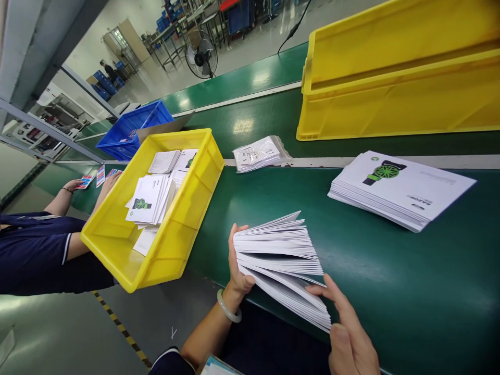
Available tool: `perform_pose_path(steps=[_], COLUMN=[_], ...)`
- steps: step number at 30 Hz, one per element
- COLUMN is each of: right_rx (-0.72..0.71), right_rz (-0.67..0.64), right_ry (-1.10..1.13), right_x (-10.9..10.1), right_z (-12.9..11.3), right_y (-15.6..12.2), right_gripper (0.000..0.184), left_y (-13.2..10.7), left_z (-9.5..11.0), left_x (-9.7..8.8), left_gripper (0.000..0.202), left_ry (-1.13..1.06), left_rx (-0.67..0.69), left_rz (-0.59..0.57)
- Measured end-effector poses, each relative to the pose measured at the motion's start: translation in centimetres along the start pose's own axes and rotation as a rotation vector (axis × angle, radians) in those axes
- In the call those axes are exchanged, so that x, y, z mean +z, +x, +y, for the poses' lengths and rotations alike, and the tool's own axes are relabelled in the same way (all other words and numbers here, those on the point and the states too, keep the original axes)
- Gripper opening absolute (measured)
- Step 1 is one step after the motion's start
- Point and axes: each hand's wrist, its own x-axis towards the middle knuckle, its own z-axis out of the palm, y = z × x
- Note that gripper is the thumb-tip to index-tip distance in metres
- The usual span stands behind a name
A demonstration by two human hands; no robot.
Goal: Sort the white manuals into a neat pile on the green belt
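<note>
A thick stack of white booklets (279, 260) is fanned apart at its right side above the green bench. My left hand (239, 265), with a pale bangle on the wrist, is closed around the stack's left end, thumb on the near side. My right hand (346, 323) is at the opposite end; its fingers touch the spread edges and one fingertip reaches in between booklets. Farther right on the bench lies another pile of booklets (394, 182), its top cover printed with a green and black watch-like picture.
At left stands a yellow bin (195, 219) holding several booklet piles. Behind it is a blue crate (156, 117). A plastic-wrapped pack (260, 153) lies mid-bench. Stacked yellow bins (390, 109) stand at the back right. A co-worker (42, 252) handles printed cards at the far left.
</note>
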Motion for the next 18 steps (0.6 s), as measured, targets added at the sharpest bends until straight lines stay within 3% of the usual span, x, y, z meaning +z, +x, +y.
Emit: perform_pose_path(steps=[6,11,18], right_rx=[0.08,0.0,0.066], right_rz=[0.071,0.121,0.066], right_ry=[0.054,0.009,0.086], right_x=[0.3,0.2,0.4], right_z=[-0.1,0.1,-0.1], right_y=[-0.3,0.0,0.9], right_gripper=[0.042,0.027,0.047], left_y=[0.1,0.0,-0.1], left_z=[-0.1,-0.4,-0.9], left_x=[-0.2,-0.2,-0.4], left_gripper=[0.118,0.117,0.109], left_ry=[0.033,0.025,0.01], left_rx=[-0.018,-0.011,0.059], left_rz=[-0.001,0.014,-0.01])
